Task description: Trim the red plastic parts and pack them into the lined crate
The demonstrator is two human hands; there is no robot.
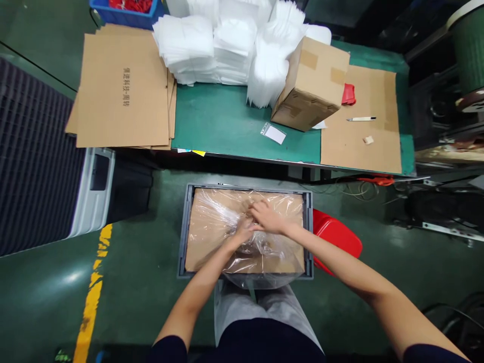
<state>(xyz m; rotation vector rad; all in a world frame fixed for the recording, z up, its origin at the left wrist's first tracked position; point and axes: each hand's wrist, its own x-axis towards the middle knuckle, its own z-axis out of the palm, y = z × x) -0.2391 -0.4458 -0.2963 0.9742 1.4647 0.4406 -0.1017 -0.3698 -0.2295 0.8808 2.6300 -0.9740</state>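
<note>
Mid-frame, the left hand (pixel 244 230) pinched bunched clear plastic (pixel 216 207) in the gray crate (pixel 183 242); the right hand's (pixel 267 218) exact grip couldn't be told. Gathering seemed underway; next called for drawing in loose folds.

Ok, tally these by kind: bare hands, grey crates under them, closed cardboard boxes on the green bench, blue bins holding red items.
Hands: 2, left hand and right hand
Grey crate: 1
Closed cardboard box: 1
Blue bin: 1
Total: 5
</note>
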